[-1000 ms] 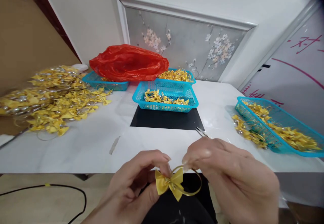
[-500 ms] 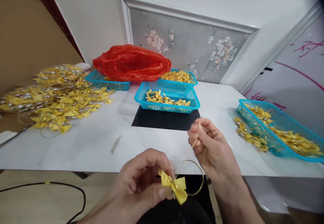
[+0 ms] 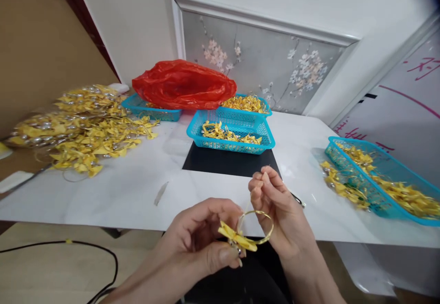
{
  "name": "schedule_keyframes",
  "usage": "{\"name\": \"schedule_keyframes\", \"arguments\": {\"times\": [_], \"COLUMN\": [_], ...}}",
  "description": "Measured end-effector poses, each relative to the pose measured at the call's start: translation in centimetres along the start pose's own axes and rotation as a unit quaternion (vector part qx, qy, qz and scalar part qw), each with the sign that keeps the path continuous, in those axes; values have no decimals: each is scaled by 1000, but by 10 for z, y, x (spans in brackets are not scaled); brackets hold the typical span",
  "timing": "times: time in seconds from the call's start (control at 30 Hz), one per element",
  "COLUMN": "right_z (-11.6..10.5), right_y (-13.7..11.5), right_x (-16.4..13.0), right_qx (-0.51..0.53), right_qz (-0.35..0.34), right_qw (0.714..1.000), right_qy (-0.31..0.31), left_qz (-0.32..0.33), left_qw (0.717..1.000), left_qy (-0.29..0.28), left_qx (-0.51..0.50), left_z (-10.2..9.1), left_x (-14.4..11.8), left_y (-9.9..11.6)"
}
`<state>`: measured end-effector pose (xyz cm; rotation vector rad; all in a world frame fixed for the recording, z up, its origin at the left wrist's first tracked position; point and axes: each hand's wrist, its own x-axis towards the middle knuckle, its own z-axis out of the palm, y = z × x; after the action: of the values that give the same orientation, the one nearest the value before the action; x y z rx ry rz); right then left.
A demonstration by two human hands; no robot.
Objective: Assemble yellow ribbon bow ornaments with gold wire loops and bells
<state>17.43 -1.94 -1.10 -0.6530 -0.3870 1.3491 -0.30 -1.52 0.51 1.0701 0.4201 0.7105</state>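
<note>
Left hand [image 3: 202, 244] pinches the yellow bow [image 3: 237, 240] just off the table [image 3: 137, 194] edge, while right hand [image 3: 275, 207] grips a thin gold cord, its loop [image 3: 256, 226] beside the bow. Bare tabletop lies ahead; the cord's upper end is hard to make out.

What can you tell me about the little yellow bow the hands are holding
The yellow bow looks like shiny satin ribbon, folded into two loops around a knotted middle, and lies tilted nearly flat. The left hand pinches it between thumb and fingers just in front of the table edge. A thin gold cord loop rises from its knot and curves toward the right hand, whose fingertips pinch what looks like the cord's fine end above. Something small and silvery seems to sit under the knot, too small to tell.
</note>
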Motion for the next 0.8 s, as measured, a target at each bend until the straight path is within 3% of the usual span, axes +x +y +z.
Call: {"name": "schedule_keyframes", "arguments": {"times": [0.2, 0.4, 0.57, 0.67, 0.73, 0.8], "right_z": [-1, -1, 1, 2, 3, 4], "right_y": [-4, -3, -2, -6, -9, -13], "right_x": [-26, -37, -36, -43, -50, -55], "right_qx": [-32, -102, -113, -148, -240, -379], "right_qz": [-45, -84, -81, -56, -59, -139], "right_qw": [998, 987, 987, 981, 959, 898], "right_qy": [-40, -88, -83, -111, -137, -178], "left_qz": [74, 124, 139, 146, 142, 135], "left_qw": [982, 982, 984, 980, 978, 978], "left_qy": [84, 54, 39, 47, 57, 55], "left_qx": [155, 130, 107, 128, 144, 152], "left_z": [-6, -7, -5, -6, -6, -5], "left_x": [-4, -4, -2, -2, -3, -3], "left_y": [-2, -4, -4, -3, -2, -1]}}
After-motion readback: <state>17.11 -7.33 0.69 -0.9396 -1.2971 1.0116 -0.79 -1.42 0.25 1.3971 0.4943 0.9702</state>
